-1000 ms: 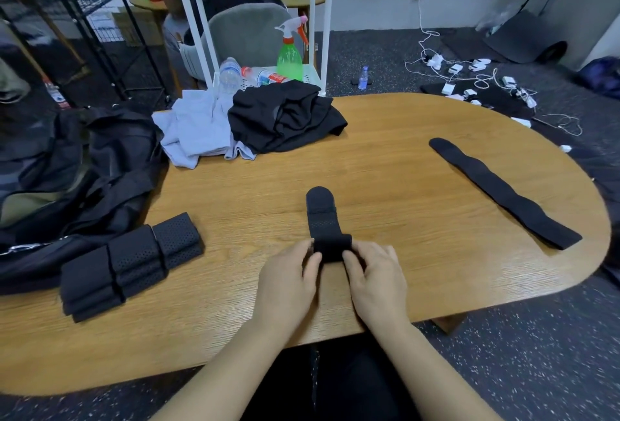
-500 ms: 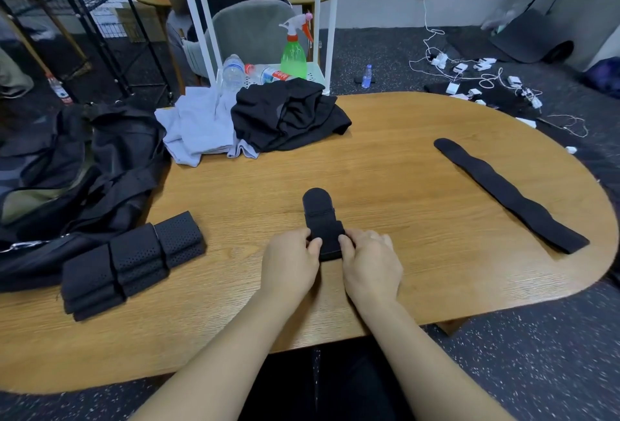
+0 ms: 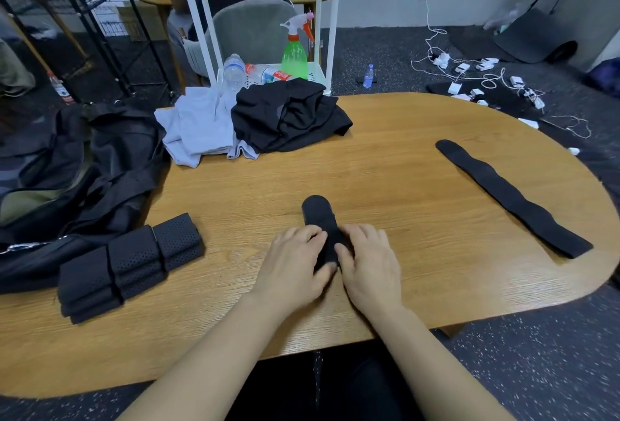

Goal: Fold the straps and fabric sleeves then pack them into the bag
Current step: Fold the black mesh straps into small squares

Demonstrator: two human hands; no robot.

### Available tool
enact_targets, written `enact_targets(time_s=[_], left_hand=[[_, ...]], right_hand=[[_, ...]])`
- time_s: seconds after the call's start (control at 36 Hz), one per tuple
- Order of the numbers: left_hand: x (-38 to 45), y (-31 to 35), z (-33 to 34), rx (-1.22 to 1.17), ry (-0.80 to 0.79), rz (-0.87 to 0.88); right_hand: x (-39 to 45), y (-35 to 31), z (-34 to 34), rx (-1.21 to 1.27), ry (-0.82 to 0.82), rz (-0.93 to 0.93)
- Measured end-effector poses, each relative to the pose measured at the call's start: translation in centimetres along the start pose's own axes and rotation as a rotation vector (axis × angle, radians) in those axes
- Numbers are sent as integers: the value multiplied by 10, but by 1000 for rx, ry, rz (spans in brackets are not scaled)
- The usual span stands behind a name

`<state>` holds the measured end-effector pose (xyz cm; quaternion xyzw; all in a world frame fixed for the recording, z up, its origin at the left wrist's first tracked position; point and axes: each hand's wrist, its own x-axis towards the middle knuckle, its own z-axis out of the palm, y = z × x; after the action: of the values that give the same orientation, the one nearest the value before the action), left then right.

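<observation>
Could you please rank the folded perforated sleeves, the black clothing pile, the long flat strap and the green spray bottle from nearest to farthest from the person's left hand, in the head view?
From the left hand:
1. Folded perforated sleeves, to its left near the table's front edge.
2. Black clothing pile, beyond it across the table.
3. Long flat strap, far right.
4. Green spray bottle, on the white cart behind the table.

An oval wooden table (image 3: 385,165) carries a short black strap (image 3: 318,216) near the front, a long black strap (image 3: 510,199) laid flat at right, folded perforated sleeves (image 3: 131,263) at left, a black bag (image 3: 84,179) overlapping its left edge, and grey cloth (image 3: 198,128) beside black cloth (image 3: 288,115) at the back.
</observation>
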<state>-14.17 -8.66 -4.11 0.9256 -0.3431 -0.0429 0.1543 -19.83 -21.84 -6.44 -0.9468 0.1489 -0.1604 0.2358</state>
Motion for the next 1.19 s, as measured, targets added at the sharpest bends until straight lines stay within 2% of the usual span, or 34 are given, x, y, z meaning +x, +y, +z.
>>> enact_targets(time_s=[0.17,0.22,0.31,0.42,0.58,0.72,0.92,1.06,1.19], left_hand=[[-17,-14,-8,8,-88,85],[-24,-19,-7,-20,-91,101],[-33,-22,-6,-85,-58,107],[-41,-20,-6,-225,-28,59],[-35,-20,4,-435,134,-111],[-22,-13,5,-514,236,-255],[-5,-11,1,-485,172,-379],[5,-12,-1,-444,136,-472],[7,-5,-4,-293,138,-488]], right_hand=[[-27,8,-18,121,-243,-180],[-36,12,-20,118,-269,-222],[-44,15,-18,127,-167,-243],[-46,10,-14,228,-5,-166],[-32,-8,-9,341,17,80],[-18,-22,-11,223,-6,205],[-3,-28,-7,91,-51,284],[6,-30,-6,-51,-119,276],[9,-33,-4,-161,-138,246]])
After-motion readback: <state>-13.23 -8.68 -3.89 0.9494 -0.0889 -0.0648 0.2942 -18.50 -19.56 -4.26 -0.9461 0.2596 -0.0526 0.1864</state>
